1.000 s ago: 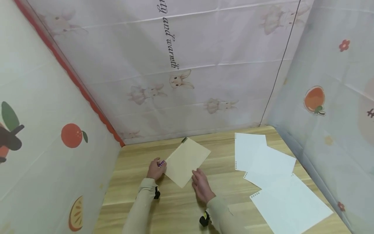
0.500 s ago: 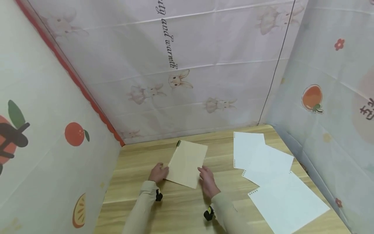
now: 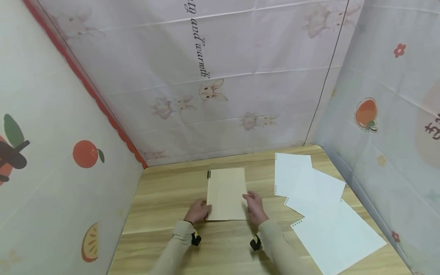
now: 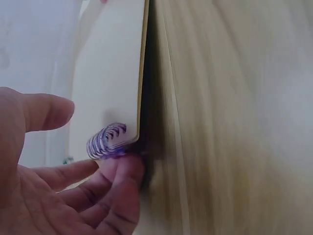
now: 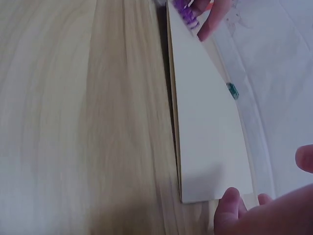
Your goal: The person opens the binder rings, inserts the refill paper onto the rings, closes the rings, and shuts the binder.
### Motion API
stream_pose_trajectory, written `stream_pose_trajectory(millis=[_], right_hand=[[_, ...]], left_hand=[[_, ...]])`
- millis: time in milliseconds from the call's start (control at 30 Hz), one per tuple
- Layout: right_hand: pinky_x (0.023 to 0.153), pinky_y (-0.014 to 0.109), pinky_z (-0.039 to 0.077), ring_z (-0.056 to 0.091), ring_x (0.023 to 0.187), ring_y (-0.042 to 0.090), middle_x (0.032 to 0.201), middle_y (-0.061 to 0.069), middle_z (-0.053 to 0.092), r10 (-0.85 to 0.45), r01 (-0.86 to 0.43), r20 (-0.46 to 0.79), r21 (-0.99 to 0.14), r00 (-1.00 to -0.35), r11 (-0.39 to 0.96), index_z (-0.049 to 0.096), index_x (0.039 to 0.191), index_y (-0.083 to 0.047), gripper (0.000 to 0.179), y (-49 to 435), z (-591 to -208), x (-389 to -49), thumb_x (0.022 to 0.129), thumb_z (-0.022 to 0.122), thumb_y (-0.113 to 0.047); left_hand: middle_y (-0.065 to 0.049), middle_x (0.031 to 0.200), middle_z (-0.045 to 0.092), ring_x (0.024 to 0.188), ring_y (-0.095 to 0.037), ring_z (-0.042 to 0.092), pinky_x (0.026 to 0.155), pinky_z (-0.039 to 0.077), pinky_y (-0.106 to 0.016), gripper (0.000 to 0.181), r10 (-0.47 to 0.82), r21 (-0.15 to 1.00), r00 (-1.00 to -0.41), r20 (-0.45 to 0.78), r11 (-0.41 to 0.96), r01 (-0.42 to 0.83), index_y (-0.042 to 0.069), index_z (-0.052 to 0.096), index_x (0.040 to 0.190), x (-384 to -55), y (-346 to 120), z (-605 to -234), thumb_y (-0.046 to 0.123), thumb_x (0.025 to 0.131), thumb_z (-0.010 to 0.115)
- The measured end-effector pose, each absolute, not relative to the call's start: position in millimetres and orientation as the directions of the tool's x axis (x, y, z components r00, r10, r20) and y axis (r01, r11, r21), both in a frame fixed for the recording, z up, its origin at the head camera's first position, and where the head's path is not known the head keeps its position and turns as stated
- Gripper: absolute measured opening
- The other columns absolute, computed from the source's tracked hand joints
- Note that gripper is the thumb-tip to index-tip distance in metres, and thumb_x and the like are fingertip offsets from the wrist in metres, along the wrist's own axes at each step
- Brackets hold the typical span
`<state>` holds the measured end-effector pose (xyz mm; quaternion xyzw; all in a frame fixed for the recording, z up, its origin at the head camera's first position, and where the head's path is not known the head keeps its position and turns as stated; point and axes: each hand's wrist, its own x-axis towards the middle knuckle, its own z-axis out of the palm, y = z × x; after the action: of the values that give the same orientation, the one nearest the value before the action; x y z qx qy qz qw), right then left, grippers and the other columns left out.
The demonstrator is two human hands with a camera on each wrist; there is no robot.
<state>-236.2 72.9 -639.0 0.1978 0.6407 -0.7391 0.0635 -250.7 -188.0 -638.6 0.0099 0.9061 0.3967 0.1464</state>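
Note:
A coil-bound notebook [image 3: 227,194] with a pale cream face lies roughly square to me on the wooden table. Purple coils [image 4: 105,142] show at its near left corner, and a dark coil [image 3: 208,174] at the far left one. My left hand [image 3: 198,211] touches the near purple coils with its fingers, the thumb raised apart in the left wrist view. Against the notebook's right edge rest the fingertips of my right hand [image 3: 255,207]; its thumb [image 5: 305,158] stands off the face in the right wrist view. Part of the left fingers is hidden below the notebook.
Several loose white sheets with punched edges overlap on the right side of the table, among them a large near sheet [image 3: 338,236]. Printed cloth walls [image 3: 223,141] close off the table's back and sides. Bare wood [image 3: 220,248] lies in front of the notebook.
Between my two hands the notebook has turned from a slant to nearly square and come slightly nearer. Both hands have shifted right with it. The loose sheets lie as before.

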Motion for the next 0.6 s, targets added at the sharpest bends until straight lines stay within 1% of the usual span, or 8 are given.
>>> stream_pose_trajectory(millis=[67, 100, 200, 267, 333, 433, 567, 600], right_hand=[[0.104, 0.052, 0.047, 0.048, 0.135, 0.045, 0.152, 0.033, 0.045, 0.164, 0.345, -0.367, -0.927, -0.916, -0.15, 0.04, 0.151, 0.008, 0.058, 79, -640, -235, 0.102, 0.058, -0.018], [0.103, 0.049, 0.048, 0.049, 0.135, 0.044, 0.151, 0.032, 0.047, 0.165, 0.346, -0.366, -0.928, -0.916, -0.14, 0.042, 0.15, 0.007, 0.057, 82, -640, -234, 0.101, 0.058, -0.018], [0.093, 0.041, 0.05, 0.053, 0.129, 0.039, 0.15, 0.032, 0.048, 0.152, 0.347, -0.361, -0.931, -0.92, -0.114, 0.043, 0.149, 0.007, 0.056, 89, -641, -231, 0.101, 0.059, -0.019], [0.084, 0.034, 0.049, 0.056, 0.118, 0.034, 0.148, 0.031, 0.051, 0.149, 0.355, -0.365, -0.93, -0.919, -0.089, 0.046, 0.147, 0.006, 0.055, 95, -642, -228, 0.101, 0.06, -0.02], [0.078, 0.03, 0.047, 0.056, 0.112, 0.029, 0.147, 0.031, 0.052, 0.148, 0.361, -0.366, -0.931, -0.919, -0.057, 0.047, 0.146, 0.006, 0.053, 102, -642, -223, 0.102, 0.059, -0.021], [0.077, 0.03, 0.049, 0.058, 0.108, 0.029, 0.145, 0.031, 0.054, 0.146, 0.365, -0.361, -0.931, -0.921, -0.002, 0.049, 0.145, 0.006, 0.053, 113, -643, -214, 0.102, 0.058, -0.023], [0.088, 0.04, 0.055, 0.059, 0.121, 0.039, 0.146, 0.033, 0.052, 0.109, 0.361, -0.353, -0.93, -0.929, 0.07, 0.048, 0.146, 0.005, 0.053, 129, -643, -203, 0.104, 0.056, -0.026], [0.09, 0.041, 0.055, 0.058, 0.123, 0.04, 0.147, 0.032, 0.052, 0.1, 0.366, -0.358, -0.927, -0.928, 0.085, 0.048, 0.146, 0.004, 0.052, 132, -643, -201, 0.105, 0.055, -0.026]], left_hand=[[-0.025, 0.108, 0.072, 0.084, -0.029, 0.069, 0.069, 0.057, -0.04, 0.057, 0.173, 0.735, -0.954, -0.246, 0.674, -0.068, -0.006, 0.05, 0.146, -244, -182, -638, 0.029, 0.103, 0.059], [-0.026, 0.112, 0.072, 0.087, -0.031, 0.07, 0.07, 0.058, -0.042, 0.057, 0.187, 0.74, -0.953, -0.238, 0.67, -0.054, -0.006, 0.049, 0.147, -241, -179, -637, 0.029, 0.103, 0.059], [-0.028, 0.128, 0.067, 0.104, -0.036, 0.069, 0.085, 0.059, -0.05, 0.056, 0.219, 0.718, -0.959, -0.182, 0.696, 0.023, -0.006, 0.051, 0.146, -230, -172, -637, 0.028, 0.102, 0.059], [-0.029, 0.129, 0.067, 0.109, -0.038, 0.069, 0.091, 0.057, -0.054, 0.054, 0.236, 0.711, -0.959, -0.156, 0.701, 0.057, -0.005, 0.052, 0.144, -222, -168, -638, 0.027, 0.102, 0.06], [-0.026, 0.126, 0.069, 0.107, -0.034, 0.068, 0.09, 0.057, -0.052, 0.051, 0.258, 0.702, -0.957, -0.136, 0.707, 0.091, -0.003, 0.054, 0.142, -215, -163, -640, 0.026, 0.101, 0.06], [-0.021, 0.122, 0.072, 0.098, -0.026, 0.067, 0.084, 0.057, -0.047, 0.048, 0.279, 0.69, -0.952, -0.125, 0.715, 0.118, 0.0, 0.057, 0.14, -207, -155, -643, 0.026, 0.1, 0.061], [-0.017, 0.123, 0.073, 0.095, -0.021, 0.065, 0.082, 0.056, -0.044, 0.048, 0.283, 0.671, -0.951, -0.128, 0.73, 0.127, 0.004, 0.057, 0.142, -199, -146, -647, 0.027, 0.099, 0.061], [-0.016, 0.118, 0.074, 0.09, -0.02, 0.065, 0.076, 0.056, -0.042, 0.048, 0.281, 0.67, -0.951, -0.132, 0.732, 0.123, 0.004, 0.057, 0.141, -196, -144, -646, 0.026, 0.099, 0.062]])
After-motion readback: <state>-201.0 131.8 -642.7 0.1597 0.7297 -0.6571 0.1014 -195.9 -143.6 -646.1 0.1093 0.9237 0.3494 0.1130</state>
